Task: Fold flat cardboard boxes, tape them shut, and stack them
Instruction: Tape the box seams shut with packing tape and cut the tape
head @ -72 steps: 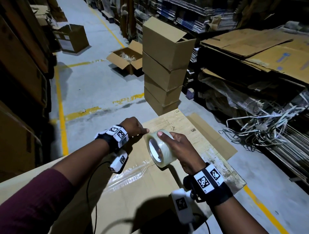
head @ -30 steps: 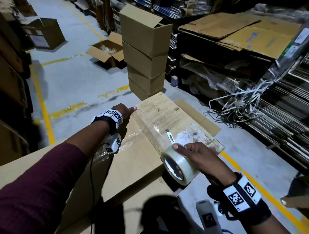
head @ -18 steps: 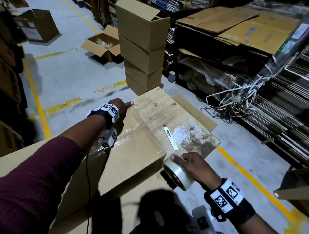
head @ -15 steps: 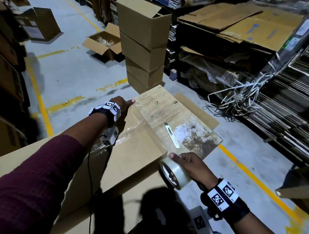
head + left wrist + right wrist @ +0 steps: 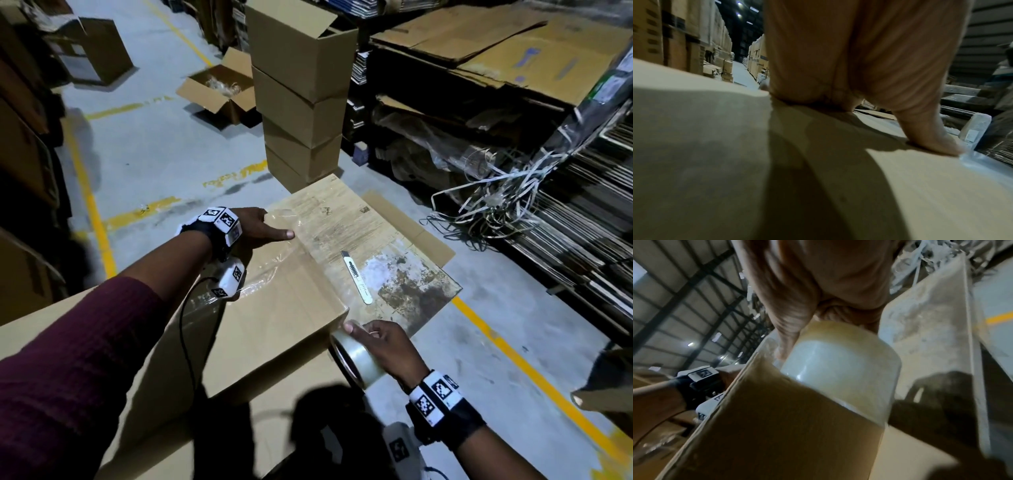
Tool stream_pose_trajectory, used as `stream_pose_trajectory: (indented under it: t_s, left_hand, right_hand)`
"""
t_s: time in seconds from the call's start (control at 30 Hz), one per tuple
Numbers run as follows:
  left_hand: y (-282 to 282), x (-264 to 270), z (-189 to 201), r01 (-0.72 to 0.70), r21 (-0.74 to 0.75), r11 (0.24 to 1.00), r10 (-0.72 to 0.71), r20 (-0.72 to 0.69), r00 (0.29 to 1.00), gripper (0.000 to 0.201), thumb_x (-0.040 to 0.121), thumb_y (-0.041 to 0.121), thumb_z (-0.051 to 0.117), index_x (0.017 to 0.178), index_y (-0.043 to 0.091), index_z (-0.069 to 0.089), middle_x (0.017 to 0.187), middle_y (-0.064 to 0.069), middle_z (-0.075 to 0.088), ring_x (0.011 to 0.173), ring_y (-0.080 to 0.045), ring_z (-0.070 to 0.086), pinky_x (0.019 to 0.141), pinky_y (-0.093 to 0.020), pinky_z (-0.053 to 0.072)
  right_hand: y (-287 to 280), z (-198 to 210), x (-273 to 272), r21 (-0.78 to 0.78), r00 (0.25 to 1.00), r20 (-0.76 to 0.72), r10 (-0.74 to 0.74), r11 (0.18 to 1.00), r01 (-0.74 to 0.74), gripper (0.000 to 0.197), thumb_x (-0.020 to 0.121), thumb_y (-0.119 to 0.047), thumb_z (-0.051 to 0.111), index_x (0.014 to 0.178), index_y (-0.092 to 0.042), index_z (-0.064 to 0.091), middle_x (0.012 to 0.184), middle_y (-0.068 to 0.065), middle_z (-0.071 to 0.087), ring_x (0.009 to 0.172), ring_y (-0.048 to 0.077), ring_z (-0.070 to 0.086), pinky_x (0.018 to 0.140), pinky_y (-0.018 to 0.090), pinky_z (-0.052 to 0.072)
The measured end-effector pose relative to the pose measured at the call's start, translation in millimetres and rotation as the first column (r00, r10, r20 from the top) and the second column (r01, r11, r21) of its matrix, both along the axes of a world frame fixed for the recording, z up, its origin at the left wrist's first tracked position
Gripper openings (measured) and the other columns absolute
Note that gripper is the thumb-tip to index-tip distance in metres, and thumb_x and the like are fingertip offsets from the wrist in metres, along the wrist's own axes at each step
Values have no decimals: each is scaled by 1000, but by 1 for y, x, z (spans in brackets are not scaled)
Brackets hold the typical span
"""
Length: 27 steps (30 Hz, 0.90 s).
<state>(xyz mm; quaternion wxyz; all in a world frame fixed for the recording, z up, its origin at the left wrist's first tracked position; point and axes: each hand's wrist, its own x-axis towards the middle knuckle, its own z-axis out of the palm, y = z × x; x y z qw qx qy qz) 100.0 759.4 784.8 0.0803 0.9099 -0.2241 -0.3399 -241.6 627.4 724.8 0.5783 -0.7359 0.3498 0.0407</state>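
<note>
Box (image 5: 274, 329) lies on its side over the near-left part of the desk (image 5: 342, 219), top face up, its far-right corner just short of the knife (image 5: 357, 278).

Left hand (image 5: 255, 229): flat on the box top at the far edge, fingers straight, thumb out to the right. Left wrist view shows the thumb tip (image 5: 939, 146) pressing the clear tape strip (image 5: 982, 160) onto the cardboard. Grip wide, holding nothing.

Right hand (image 5: 383, 346): grip closed round the tape roll (image 5: 356, 363), fingers over the top of it. Roll sits against the box's near-right corner, just below the top edge. Right wrist view: roll (image 5: 840, 369) touches the box side wall (image 5: 797, 426); tape runs from it up over the corner.

Tape strip (image 5: 291, 253) crosses the box top from the left hand to the roll; glossy, wrinkled near the left wrist.

Knife lies flat on the desk, right of the box, apart from both hands.

Beyond the desk's far corner: stack (image 5: 301, 96) of four boxes on the floor, top one with a flap up. An open box (image 5: 219, 89) on the floor left of the stack. Loose white strapping (image 5: 496, 192) off the right edge.
</note>
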Motion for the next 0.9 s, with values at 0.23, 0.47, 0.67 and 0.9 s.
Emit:
stream_pose_trajectory:
  t_s: [0.23,0.47,0.67,0.9]
  left_hand:
    - [3,9,-7,57,-18,998,-57,11,998,128,31,95,68,131,16,56,122,-8,67,116,-28,61,105,-42,46]
    - [7,11,-8,-71,-117,991,57,-122,991,115,59,66,87,153,27,33,155,0,41,142,-22,40,118,-43,32]
    - [10,12,-9,-225,-217,950,169,-250,953,89,81,42,80,154,27,32,161,-2,31,146,-20,34,119,-41,29]
    - [11,11,-8,-169,-206,964,149,-107,983,65,89,60,62,141,24,46,137,-2,57,126,-23,53,112,-39,37]
  right_hand:
    - [9,53,43,-707,848,261,462,689,-158,81,94,-70,44,153,-14,37,160,2,35,149,15,30,118,21,27]
    - [32,11,92,-708,780,-145,609,486,-512,91,98,-73,20,162,-13,-3,169,1,-18,155,13,-13,127,40,9]
    - [21,21,99,-502,760,-75,646,634,-588,86,103,-58,36,162,-13,-8,168,-2,-21,156,11,-1,121,29,19]
    - [-9,90,154,-500,693,-145,706,553,-667,46,101,-32,56,143,-14,46,132,2,62,116,19,60,100,34,44]
